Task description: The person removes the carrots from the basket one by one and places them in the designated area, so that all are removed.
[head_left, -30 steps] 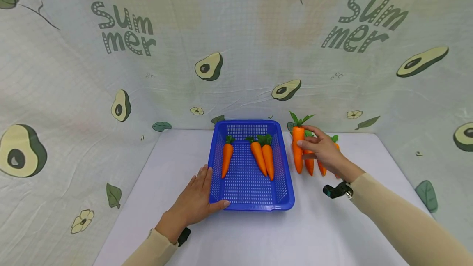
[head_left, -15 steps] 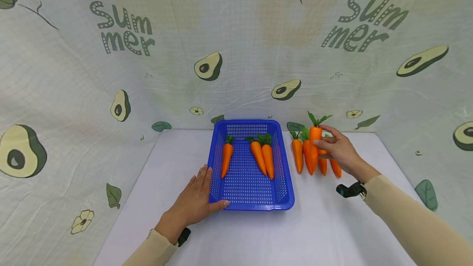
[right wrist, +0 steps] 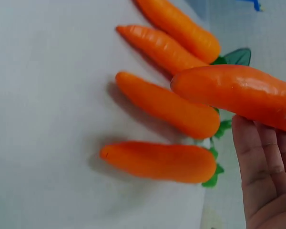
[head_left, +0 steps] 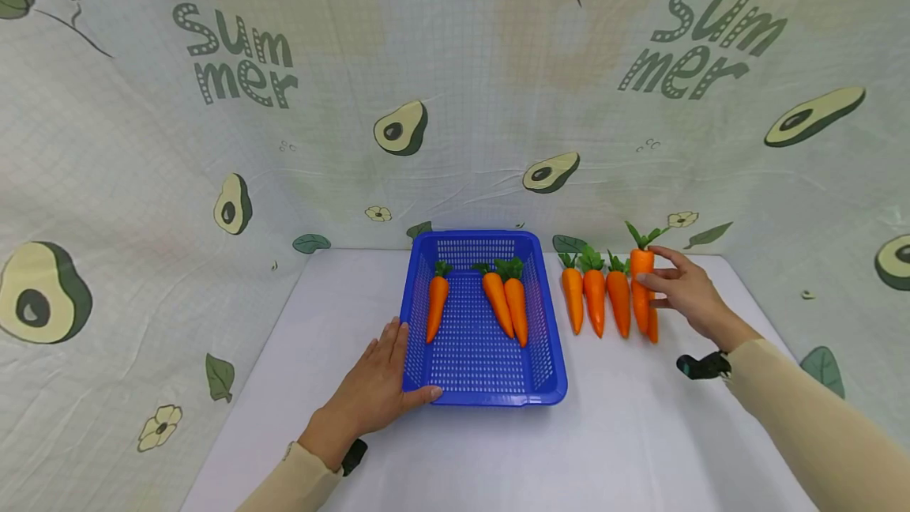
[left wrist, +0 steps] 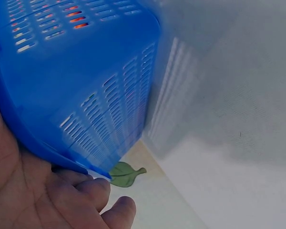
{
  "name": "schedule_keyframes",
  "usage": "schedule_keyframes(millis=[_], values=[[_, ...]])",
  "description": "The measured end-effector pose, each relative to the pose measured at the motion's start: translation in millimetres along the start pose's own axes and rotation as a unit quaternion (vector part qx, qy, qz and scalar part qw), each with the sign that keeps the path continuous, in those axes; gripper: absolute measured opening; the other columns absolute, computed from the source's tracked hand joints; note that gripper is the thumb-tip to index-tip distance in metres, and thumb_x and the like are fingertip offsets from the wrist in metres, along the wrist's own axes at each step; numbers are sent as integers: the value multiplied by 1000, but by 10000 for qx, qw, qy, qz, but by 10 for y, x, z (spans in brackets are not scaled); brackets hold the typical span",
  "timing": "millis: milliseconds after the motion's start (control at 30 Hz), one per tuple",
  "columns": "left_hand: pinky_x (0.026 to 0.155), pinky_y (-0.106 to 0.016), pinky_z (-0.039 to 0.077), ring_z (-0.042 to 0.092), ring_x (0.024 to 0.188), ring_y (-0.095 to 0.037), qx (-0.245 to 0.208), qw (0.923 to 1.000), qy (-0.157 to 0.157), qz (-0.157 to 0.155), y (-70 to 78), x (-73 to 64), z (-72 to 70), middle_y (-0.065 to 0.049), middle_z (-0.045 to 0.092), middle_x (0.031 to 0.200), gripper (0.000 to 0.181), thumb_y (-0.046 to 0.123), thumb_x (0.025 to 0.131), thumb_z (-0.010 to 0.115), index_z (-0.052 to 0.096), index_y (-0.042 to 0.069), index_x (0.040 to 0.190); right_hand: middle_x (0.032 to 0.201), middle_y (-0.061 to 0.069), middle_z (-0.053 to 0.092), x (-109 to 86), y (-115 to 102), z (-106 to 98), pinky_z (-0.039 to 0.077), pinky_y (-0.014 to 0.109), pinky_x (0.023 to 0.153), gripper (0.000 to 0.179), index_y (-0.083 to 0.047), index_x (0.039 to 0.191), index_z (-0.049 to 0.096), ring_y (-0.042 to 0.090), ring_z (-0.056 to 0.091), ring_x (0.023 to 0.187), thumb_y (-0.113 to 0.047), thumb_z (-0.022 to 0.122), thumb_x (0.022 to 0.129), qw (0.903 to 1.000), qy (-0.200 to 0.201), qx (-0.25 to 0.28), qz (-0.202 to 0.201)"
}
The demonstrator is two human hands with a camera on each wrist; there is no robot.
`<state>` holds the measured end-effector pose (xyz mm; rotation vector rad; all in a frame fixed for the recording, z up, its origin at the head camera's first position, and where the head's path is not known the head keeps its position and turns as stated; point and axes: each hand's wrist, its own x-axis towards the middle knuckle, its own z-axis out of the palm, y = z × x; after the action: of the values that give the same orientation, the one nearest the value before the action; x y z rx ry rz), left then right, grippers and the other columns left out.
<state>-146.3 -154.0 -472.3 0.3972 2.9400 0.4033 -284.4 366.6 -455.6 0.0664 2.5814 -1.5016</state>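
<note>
My right hand pinches an orange carrot with a green top. In the right wrist view, this carrot is raised above the row on the table. In the head view it partly covers the rightmost carrot of that row. Left of it lie a carrot, a second carrot and a third carrot, side by side. My left hand rests with straight fingers against the near left corner of a blue plastic basket, thumb along its front rim.
Inside the basket one carrot lies at the left, while a carrot and another carrot lie together at the right. A white table carries everything. Behind it hangs a printed cloth.
My right hand has carried its carrot rightward, from over the row's left end to its right end. The left hand and the basket have stayed put.
</note>
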Motion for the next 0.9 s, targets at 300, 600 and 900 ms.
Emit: schedule_keyframes(millis=[300,600,900], values=[[129,-58,23,15,163,-39,-5,10000,20,-16,-17,9,13,-22,9,177,125,85,89,54,10,0,169,152,45,39,31,265,-188,62,51,91,84,-6,169,7,53,60,124,-38,57,109,9980,185,-587,131],[129,-58,23,16,163,-38,-28,10000,15,-32,-22,12,25,-21,8,177,124,85,89,55,10,1,169,149,48,38,82,496,-308,63,52,88,83,1,167,8,52,65,115,-35,55,109,9921,283,-1135,453],[130,-57,23,15,164,-37,1,10000,-13,-25,-13,7,24,-21,8,177,123,84,89,55,10,0,169,146,44,42,131,630,-282,66,45,82,82,2,166,11,48,64,113,-33,58,108,9910,241,-1145,647]])
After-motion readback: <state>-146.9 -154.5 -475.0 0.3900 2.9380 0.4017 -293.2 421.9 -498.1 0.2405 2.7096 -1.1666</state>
